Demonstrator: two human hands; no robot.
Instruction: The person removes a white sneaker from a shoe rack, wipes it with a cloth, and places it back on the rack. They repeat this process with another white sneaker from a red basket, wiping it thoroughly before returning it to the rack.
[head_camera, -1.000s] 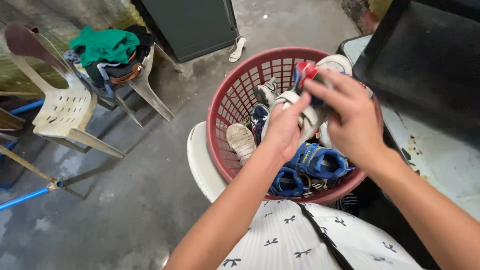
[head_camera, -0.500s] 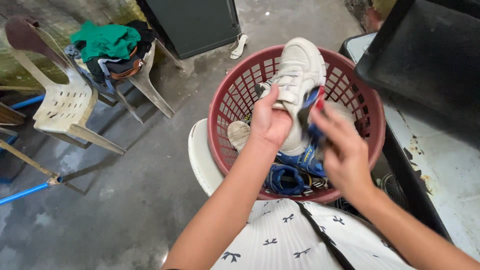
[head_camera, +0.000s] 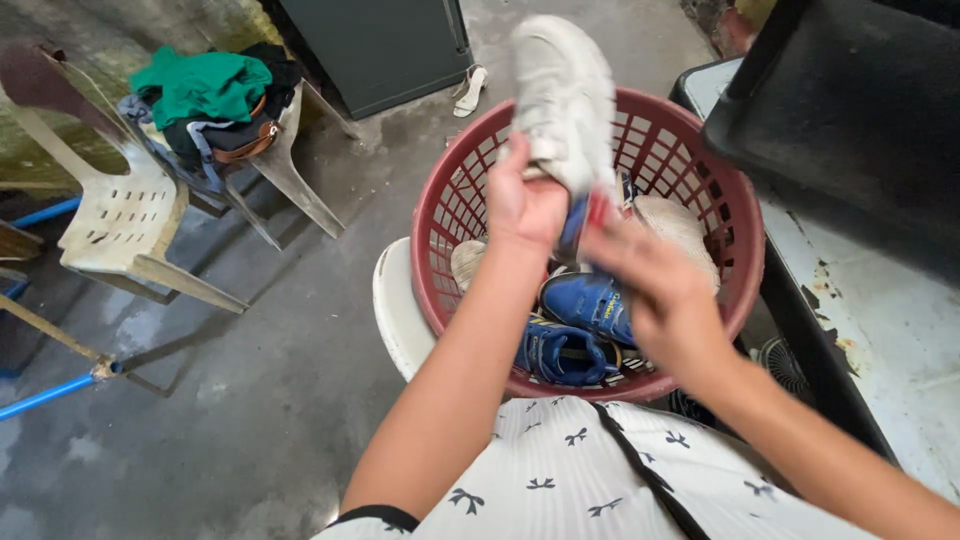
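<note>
My left hand (head_camera: 525, 205) grips a white sneaker (head_camera: 562, 95) by its heel and holds it up, toe pointing away, over a red plastic laundry basket (head_camera: 712, 178). My right hand (head_camera: 655, 285) hovers just right of it above the basket, blurred, fingers curled near the shoe's red and blue heel; whether it holds anything is unclear. Inside the basket lie two blue sneakers (head_camera: 580, 325) and some pale shoes (head_camera: 685, 225). The basket rests on a white plastic seat (head_camera: 395, 305).
A beige plastic chair (head_camera: 115, 215) stands at the left, another beside it piled with green and dark clothes (head_camera: 205, 90). A dark cabinet (head_camera: 385, 50) and a sandal (head_camera: 468, 92) lie ahead. A black tub (head_camera: 850, 110) sits on a white worn surface (head_camera: 880, 330) at the right.
My left hand has lifted the white sneaker out of the basket and raised it higher. My right hand has slid down and to the right of the shoe.
</note>
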